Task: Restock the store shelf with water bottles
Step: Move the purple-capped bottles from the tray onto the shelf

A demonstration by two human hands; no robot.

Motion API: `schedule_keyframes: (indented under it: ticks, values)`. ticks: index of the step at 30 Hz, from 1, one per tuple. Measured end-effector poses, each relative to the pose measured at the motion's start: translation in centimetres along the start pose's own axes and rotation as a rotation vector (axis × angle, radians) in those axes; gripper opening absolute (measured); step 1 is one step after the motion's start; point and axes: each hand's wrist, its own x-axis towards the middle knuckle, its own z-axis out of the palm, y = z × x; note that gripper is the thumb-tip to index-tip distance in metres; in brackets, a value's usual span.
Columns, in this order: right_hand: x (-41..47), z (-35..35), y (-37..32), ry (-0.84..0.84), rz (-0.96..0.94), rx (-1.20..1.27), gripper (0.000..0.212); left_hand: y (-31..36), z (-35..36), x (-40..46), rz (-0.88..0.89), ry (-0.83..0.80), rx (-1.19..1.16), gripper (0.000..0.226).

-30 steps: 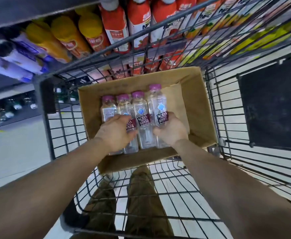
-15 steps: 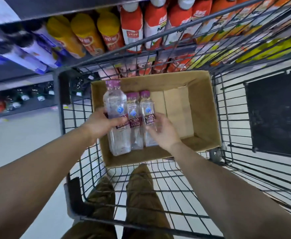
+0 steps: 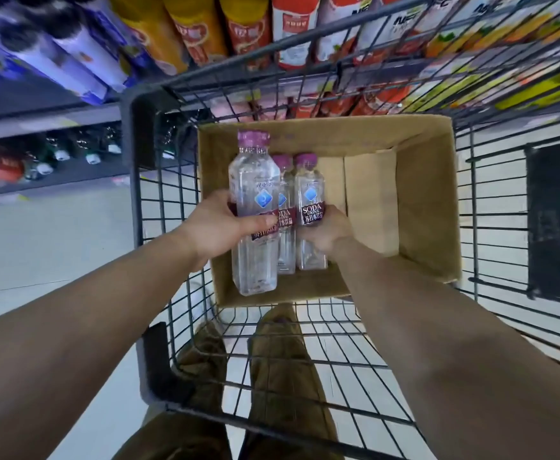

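Head view, looking down into wire cart (image 3: 159, 227) w/ cardboard box (image 3: 428, 207). Left hand (image 3: 220, 229) is gripping nearest water bottle (image 3: 254, 227), fingers clamped round its label, bottle raised above box's left side. Right hand (image 3: 326, 232) is holding third bottle (image 3: 310, 210), fingers wrapped on it; middle bottle (image 3: 284, 214) is standing between, touching both. Stocked shelf (image 3: 205, 31) is sitting beyond cart.

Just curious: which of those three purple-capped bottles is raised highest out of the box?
The leftmost bottle, gripped by the left hand; its cap stands well above the other two bottles' caps.
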Motion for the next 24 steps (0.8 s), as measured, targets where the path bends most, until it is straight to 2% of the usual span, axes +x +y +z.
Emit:
schedule_keyframes:
  ticks: [2, 7, 9, 11, 13, 15, 17, 21, 24]
  values:
    - [-0.3, -0.2, -0.1, 0.018, -0.023, -0.007, 0.042, 0.1, -0.1, -0.5, 0.018, 0.004, 0.014, 0.02]
    - [-3.3, -1.7, -0.5, 0.07, -0.064, -0.064, 0.049, 1.1, -0.3, -2.5, 0.04, 0.05, -0.023, 0.023]
    - [-5.5, -3.1, -1.2, 0.052, -0.11, -0.04, 0.037, 1.5, -0.5, -3.5, 0.024, 0.075, -0.057, 0.024]
    - [-8.3, -4.5, -2.3, 0.035, -0.171, -0.014, 0.019, 1.7, -1.0, -4.7, 0.011, 0.087, -0.091, 0.032]
    - [-11.7, -5.6, -3.9, 0.045, -0.255, 0.006, 0.021, 2.0, -1.9, -6.2, 0.003, 0.092, -0.133, 0.047]
    - [-15.0, -6.2, -5.9, 0.04, -0.333, 0.01, 0.022, 2.1, -2.7, -7.9, 0.007, 0.1, -0.178, 0.05]
    - [-18.2, -6.2, -8.5, 0.007, -0.414, 0.011, 0.029, 2.7, -3.9, -10.2, 0.028, 0.104, -0.225, 0.047]
    - [-24.7, -5.3, -15.7, 0.012, -0.63, 0.006, 0.06, 3.9, -9.3, -16.5, 0.15, 0.125, -0.295, 0.03]
    - [-29.1, -2.7, -22.6, -0.062, -0.788, -0.042, 0.073, 3.1, -16.1, -22.6, 0.282, 0.176, -0.275, 0.042]
